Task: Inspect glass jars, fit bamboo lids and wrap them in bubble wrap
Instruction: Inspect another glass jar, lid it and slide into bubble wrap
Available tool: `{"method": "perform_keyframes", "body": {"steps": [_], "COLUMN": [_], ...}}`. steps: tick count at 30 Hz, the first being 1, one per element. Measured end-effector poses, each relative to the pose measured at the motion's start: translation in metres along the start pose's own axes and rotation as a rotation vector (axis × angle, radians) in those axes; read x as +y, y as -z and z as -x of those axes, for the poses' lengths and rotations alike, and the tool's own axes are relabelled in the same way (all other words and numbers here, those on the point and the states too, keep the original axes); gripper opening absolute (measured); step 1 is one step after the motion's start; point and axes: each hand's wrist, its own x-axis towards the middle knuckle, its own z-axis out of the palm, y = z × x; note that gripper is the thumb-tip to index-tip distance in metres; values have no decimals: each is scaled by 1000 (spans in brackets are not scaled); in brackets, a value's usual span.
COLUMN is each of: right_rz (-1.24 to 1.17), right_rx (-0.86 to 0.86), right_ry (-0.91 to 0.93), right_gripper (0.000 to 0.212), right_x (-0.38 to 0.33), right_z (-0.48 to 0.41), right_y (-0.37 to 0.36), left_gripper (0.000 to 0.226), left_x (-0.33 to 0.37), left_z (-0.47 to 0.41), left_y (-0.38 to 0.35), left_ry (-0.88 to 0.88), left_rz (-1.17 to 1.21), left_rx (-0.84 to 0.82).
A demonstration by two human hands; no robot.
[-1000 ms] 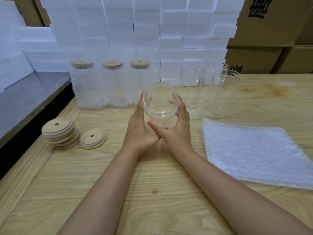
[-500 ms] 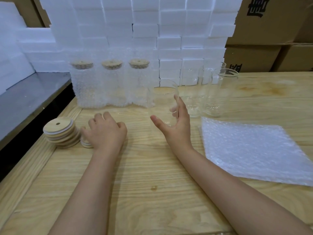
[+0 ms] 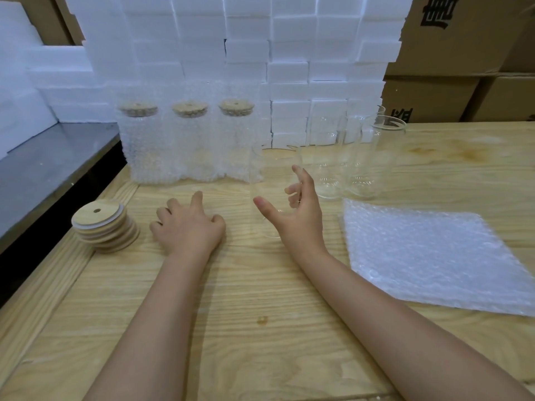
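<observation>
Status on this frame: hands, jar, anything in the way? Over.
Right hand round upright jar, no lid on. Left hand palm-down beside lid stack, fingers curled, anything under it hidden. Nothing seen in the way.

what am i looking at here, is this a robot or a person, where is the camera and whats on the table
No robot: these are a person's bare arms, seen from a camera worn on their head, looking forward and down. The right hand is cupped round an upright clear glass jar; whether it grips is unclear. The left hand lies palm down, fingers curled, beside a stack of bamboo lids. On the wooden table there are also three lidded jars in bubble wrap, a few bare jars and a flat bubble wrap sheet.
</observation>
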Motion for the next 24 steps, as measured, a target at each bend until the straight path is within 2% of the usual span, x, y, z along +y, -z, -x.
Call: {"method": "perform_keyframes", "body": {"steps": [3, 5, 7, 10, 12, 14, 16, 19, 22, 24], "right_rz": [14, 24, 34, 53, 65, 68, 81, 109, 113, 115], "right_rx": [-3, 0, 10, 23, 23, 20, 21, 15, 14, 16], "right_ry": [-1, 0, 10, 25, 24, 20, 19, 26, 29, 29], "right_gripper": [84, 85, 86, 88, 87, 85, 85, 85, 87, 87], "right_x": [1, 2, 2, 2, 3, 5, 5, 6, 4, 4], "right_z": [0, 0, 0, 0, 0, 0, -1, -1, -1, -1], "right_y": [-1, -2, -3, -4, -4, -4, -4, -3, -3, -3], "left_gripper": [51, 51, 51, 45, 44, 41, 36, 26, 22, 24], "left_x": [0, 0, 4, 19, 30, 41, 53, 71, 79, 81], "left_z": [-1, -3, -4, -1, 1, 1, -1, 0, 5, 9], "left_y": [-1, 0, 7, 32, 50, 68, 85, 96, 90, 83], "left_ry": [1, -12, -32, 4, -19, -94, -183, -338, -492, -524], "left_rz": [-20, 72, 356, 1002, 1261, 1423, 1511, 1479, 1379, 1323], "left_rx": [-3, 29, 89, 132, 147, 163, 216, 285, 202, 180]}}
